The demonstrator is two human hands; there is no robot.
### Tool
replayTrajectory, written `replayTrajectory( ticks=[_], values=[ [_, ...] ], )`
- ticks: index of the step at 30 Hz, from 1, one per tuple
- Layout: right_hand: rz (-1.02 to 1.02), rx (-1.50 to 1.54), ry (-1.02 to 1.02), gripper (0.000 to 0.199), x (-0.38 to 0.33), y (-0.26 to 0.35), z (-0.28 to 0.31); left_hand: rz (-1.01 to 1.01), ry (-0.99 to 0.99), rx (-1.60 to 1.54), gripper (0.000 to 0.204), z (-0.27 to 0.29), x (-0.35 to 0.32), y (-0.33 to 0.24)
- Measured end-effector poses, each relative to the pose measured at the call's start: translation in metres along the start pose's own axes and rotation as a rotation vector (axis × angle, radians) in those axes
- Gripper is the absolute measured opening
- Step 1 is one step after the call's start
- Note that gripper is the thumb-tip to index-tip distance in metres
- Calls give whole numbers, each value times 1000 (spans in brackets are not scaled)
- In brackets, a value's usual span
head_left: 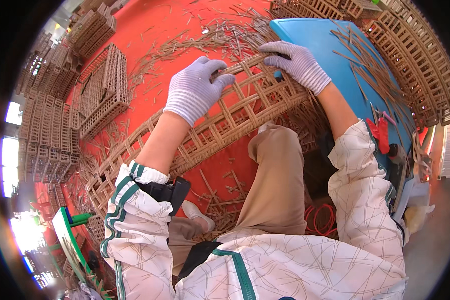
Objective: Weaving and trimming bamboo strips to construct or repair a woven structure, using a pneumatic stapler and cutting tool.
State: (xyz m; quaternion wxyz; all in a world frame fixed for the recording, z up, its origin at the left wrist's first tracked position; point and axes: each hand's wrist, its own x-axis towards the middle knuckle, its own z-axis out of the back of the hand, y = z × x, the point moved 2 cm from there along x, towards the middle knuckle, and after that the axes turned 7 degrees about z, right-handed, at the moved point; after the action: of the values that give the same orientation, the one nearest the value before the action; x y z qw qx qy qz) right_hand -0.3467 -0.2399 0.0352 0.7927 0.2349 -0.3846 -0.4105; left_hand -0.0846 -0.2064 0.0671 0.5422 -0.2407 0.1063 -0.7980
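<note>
No pkgs, labels, signs or screens in view right now, nothing of that kind anywhere in the shot.

Both gloved, left hand (194, 89) and right hand (296, 62) gripping upper rim of large woven lattice basket (220, 131), resting over tan-trousered knee; blue board (335, 55) just beside right hand; loose strips (205, 37) strewn on red floor (155, 22)
</note>
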Motion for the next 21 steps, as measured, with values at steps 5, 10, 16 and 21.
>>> replayTrajectory(
  ticks=[5,10,16,21],
  values=[
    [0,-83,-64,28,2,7,-4,-93,-42,-2,28,-18,13,5],
    [53,-156,-109,26,4,0,-5,-15,-74,-34,27,-18,19,7],
    [-61,101,-71,29,1,-1,1,9,2,-87,24,-14,15,0],
    [-194,162,-63,32,3,-2,2,-66,-61,-104,16,-21,19,11]
  ],
)
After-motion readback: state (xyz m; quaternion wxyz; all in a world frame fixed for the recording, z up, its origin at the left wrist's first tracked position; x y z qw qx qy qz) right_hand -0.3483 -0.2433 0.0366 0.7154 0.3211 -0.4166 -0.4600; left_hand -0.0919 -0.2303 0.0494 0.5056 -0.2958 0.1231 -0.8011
